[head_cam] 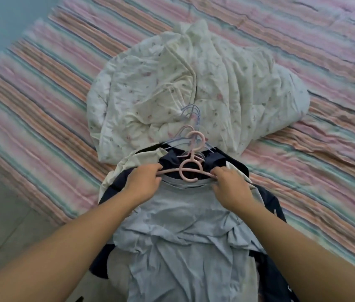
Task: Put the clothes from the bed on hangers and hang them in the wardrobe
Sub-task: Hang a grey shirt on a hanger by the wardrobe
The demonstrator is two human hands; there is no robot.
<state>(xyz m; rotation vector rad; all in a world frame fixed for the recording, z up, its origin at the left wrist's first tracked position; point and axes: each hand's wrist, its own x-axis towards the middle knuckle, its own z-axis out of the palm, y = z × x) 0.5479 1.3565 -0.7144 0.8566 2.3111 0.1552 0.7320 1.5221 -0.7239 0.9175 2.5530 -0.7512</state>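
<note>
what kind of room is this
Most likely a bedroom: a bed with a striped sheet, a crumpled floral quilt on it, and clothes with hangers laid out for hanging.

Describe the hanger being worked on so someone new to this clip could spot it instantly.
Start at the striped bedspread, then find the crumpled white floral quilt in its middle. Just below the quilt lies the pink hanger, at the collar of the light blue shirt, with left hand and right hand at its two arms. Unlike the thin bluish hangers behind, it is pink with a ring below its hook.
</note>
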